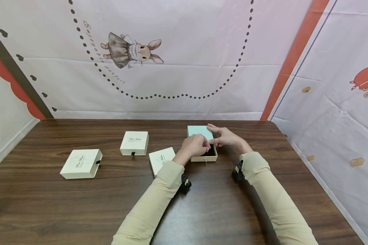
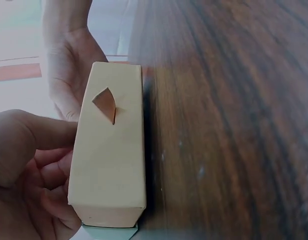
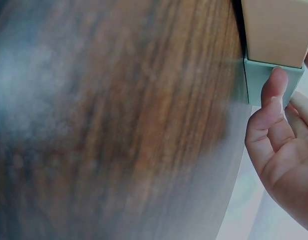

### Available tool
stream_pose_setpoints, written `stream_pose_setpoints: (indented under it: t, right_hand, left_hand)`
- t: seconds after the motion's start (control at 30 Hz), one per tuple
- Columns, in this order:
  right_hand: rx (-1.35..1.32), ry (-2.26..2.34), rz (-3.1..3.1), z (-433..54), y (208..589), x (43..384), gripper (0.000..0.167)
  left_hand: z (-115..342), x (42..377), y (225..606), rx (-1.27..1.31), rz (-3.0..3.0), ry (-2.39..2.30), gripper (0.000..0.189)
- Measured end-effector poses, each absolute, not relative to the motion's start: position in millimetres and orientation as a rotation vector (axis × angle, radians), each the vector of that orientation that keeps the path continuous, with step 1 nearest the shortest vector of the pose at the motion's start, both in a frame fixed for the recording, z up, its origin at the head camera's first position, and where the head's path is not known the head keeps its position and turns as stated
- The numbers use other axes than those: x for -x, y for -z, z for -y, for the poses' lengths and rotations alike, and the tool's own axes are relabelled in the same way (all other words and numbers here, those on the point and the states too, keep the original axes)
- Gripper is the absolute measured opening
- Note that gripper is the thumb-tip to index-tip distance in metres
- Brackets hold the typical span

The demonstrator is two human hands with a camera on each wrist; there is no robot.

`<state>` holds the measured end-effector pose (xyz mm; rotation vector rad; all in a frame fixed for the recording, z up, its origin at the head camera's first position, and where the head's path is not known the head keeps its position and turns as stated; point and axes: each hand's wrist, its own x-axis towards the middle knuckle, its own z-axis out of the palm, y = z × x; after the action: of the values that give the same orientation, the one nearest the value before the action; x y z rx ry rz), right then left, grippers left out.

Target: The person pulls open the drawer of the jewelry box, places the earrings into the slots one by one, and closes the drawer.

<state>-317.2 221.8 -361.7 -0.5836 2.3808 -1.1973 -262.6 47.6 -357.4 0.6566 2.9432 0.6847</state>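
Note:
A small drawer box with a mint-green sleeve [image 1: 198, 130] and a cream drawer [image 1: 203, 159] sits on the table, its drawer pulled partly out toward me. Dark lining shows inside. My left hand [image 1: 194, 146] reaches over the drawer with bent fingers, their tips at the lining; I cannot tell whether they pinch something small. In the left wrist view, the drawer front [image 2: 111, 160] with its pull tab [image 2: 106, 102] hides part of those fingers. My right hand [image 1: 227, 137] holds the sleeve from the right, fingertips against its side [image 3: 256, 82] in the right wrist view.
Left of my left hand lies a cream box [image 1: 161, 158] with printed lettering, partly behind the sleeve. Two more cream boxes stand farther left, one toward the back [image 1: 134, 141] and one nearer [image 1: 81, 164]. A printed cloth [image 1: 178, 81] hangs behind the table.

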Motion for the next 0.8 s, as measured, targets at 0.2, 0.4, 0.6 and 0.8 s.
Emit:
stream_pose_setpoints:
  t: [0.2,0.4,0.6,0.8]
  right_hand:
    - [0.587,1.210,-2.376,-222.4,362.5,317.9,0.070]
    - [0.568,1.188,-2.389,-222.4,362.4,318.3,0.070]
    - [0.551,1.189,-2.392,-221.3,361.9,318.3,0.070]
    - [0.533,1.192,-2.389,-221.1,362.6,318.4,0.070]
  left_hand:
    - [-50.3,261.6,357.4,-0.608,-2.971,-0.649,0.012]
    - [-50.8,260.6,358.1,-0.609,-3.022,-0.644,0.014]
    - [-51.2,260.1,359.2,-0.629,-3.081,-0.617,0.014]
    - [-50.5,259.6,360.0,-0.618,-3.105,-0.581,0.011]
